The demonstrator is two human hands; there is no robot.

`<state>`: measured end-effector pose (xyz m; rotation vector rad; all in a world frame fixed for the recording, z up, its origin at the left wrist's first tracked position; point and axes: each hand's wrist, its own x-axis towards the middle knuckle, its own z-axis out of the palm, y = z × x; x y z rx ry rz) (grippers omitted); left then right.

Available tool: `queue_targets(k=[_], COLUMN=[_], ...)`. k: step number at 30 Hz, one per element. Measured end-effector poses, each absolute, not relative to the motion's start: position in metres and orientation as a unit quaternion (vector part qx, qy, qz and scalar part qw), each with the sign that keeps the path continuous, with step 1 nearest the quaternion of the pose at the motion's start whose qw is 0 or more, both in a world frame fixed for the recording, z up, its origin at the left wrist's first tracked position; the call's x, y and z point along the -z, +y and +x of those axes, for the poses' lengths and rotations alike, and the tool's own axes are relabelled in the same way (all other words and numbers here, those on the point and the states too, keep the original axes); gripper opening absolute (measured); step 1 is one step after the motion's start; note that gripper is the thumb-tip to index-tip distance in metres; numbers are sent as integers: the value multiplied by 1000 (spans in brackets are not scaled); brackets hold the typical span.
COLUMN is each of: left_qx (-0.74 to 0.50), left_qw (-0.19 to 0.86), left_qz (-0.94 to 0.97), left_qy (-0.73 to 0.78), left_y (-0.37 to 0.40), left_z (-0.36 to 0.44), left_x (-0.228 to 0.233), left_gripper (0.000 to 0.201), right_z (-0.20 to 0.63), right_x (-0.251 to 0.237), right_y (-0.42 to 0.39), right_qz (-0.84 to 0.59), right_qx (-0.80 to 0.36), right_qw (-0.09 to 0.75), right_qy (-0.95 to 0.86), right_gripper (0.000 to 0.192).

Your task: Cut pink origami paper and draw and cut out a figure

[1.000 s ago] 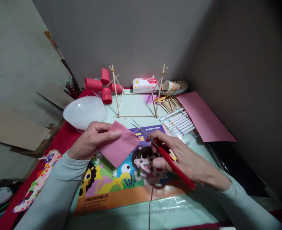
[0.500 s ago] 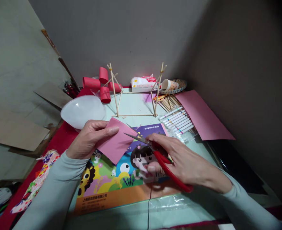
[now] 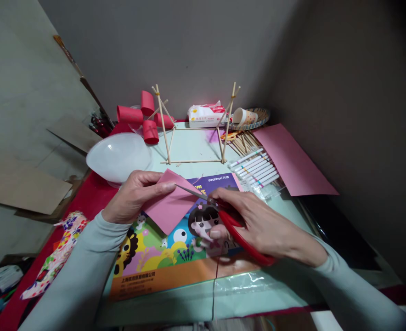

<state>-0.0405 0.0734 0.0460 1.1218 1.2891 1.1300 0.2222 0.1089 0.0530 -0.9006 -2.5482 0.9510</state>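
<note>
Paper (image 3: 170,211): nine o'clock from your right hand (image 3: 258,223); your left hand (image 3: 137,195) pinches it, nearest.
Scissors (image 3: 236,235): gripped in your right hand, long axis toward ten o'clock, blade over paper.

Pink square (image 3: 170,204): smooth matt paper; pink sheet (image 3: 294,158) same. Scissors (image 3: 230,225): metal blades (image 3: 196,193), dull sheen; handles (image 3: 258,257) smooth red plastic, a bit glossy. Picture pack (image 3: 148,263): printed, smooth; clear plastic film (image 3: 240,283) at its edge, shiny, crinkled. Stick frame (image 3: 198,161): bare wood, matt. Red tubes (image 3: 130,114): matt, look like paper or card. White bowl (image 3: 118,156): smooth translucent plastic, glossy highlight. Markers (image 3: 254,169): smooth white plastic, in shiny clear wrapper (image 3: 270,192). Cup (image 3: 243,117): looks like paper, printed. Basket (image 3: 263,119): woven, rough. Cuffs (image 3: 108,239): matt cloth, wrinkled. Wall (image 3: 189,41): matt. Black sheet (image 3: 337,230): faint sheen, material unclear.
</note>
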Motion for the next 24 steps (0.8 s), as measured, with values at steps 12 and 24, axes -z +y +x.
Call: queue_targets(k=[12,24], left_qx=[-445,-447], left_qw=[546,589], left_qz=[461,410], left_qy=[540,534], left_y=[75,77], left_z=[-39,-42], left_x=[-47,-41], left_gripper=[33,31], right_z=[219,218], right_x=[-57,-49], right_y=[113,115], right_qz=[-323,-309], right_qx=[-328,-315], right_qw=[139,148], right_qy=[-877,-885], right_gripper=[23,29])
